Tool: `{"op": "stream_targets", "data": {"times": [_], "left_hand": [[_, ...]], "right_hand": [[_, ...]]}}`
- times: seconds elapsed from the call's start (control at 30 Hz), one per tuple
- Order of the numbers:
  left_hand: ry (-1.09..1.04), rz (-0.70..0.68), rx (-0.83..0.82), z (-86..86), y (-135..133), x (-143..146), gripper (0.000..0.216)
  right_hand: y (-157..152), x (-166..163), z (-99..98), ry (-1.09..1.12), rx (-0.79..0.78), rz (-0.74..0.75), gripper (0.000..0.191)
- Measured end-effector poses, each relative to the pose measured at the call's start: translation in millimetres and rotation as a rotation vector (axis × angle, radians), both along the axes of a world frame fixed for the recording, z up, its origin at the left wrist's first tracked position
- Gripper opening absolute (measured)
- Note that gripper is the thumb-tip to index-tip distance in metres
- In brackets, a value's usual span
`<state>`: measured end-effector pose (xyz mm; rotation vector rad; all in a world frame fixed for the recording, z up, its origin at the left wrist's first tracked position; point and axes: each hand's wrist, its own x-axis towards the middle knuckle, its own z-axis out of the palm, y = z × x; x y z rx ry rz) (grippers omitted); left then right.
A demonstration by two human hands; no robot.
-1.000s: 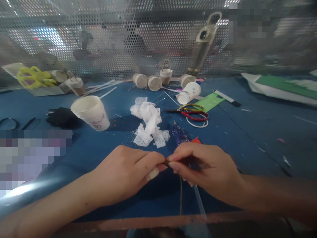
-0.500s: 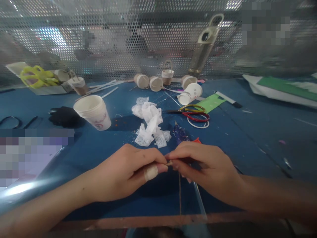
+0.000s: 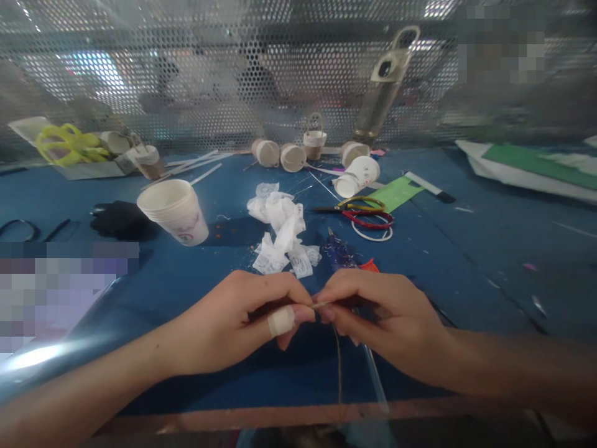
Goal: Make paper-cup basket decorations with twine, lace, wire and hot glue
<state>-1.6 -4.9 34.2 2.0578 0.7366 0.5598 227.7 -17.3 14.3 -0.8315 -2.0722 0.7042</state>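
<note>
Thin brown twine (image 3: 339, 367) runs between my two hands, and its loose end hangs down past the table's front edge. My left hand (image 3: 252, 317), with a bandage on its thumb, pinches the twine between thumb and forefinger. Close against it, my right hand (image 3: 382, 311) pinches the same twine with thumb and fingertips. Just behind my right hand lies a dark blue glue gun (image 3: 339, 252) with an orange trigger, partly hidden by that hand. A clear glue stick (image 3: 375, 379) sticks out below it toward the table edge.
Crumpled white paper pieces (image 3: 280, 230) lie ahead of my hands. Stacked paper cups (image 3: 172, 211) stand at left. Scissors (image 3: 364, 211) and a green sheet (image 3: 396, 194) lie to the right. Behind are several small cup baskets (image 3: 314, 144), a bottle (image 3: 382, 93) and a perforated metal screen (image 3: 209, 81).
Both hands stay together, with only slight finger shifts on the twine. A left fingertip now shows beneath the thumb, and the hanging twine bends a little more.
</note>
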Motion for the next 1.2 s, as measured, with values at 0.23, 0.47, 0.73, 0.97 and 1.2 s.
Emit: {"op": "stream_targets", "data": {"times": [0.23, 0.47, 0.73, 0.97, 1.2], "left_hand": [[0.015, 0.077, 0.014, -1.3, 0.1, 3.0, 0.014], [0.048, 0.132, 0.072, -7.1, -1.7, 1.6, 0.013], [0.059, 0.152, 0.191, -8.4, -4.8, -0.3, 0.009], [0.03, 0.16, 0.432, -12.0, -5.9, -0.8, 0.008], [0.095, 0.168, 0.6, -17.8, -6.6, -0.2, 0.005]], "right_hand": [[-3.7, -0.7, -1.8, 0.06, -0.082, 0.0, 0.005], [-3.5, -1.9, -2.5, 0.087, -0.095, 0.008, 0.006], [-2.4, -1.7, -3.5, 0.083, -0.04, 0.02, 0.005], [-3.2, -2.8, -3.8, 0.059, -0.034, -0.007, 0.004], [-1.9, -2.8, -3.4, 0.007, 0.055, -0.021, 0.009]]}}
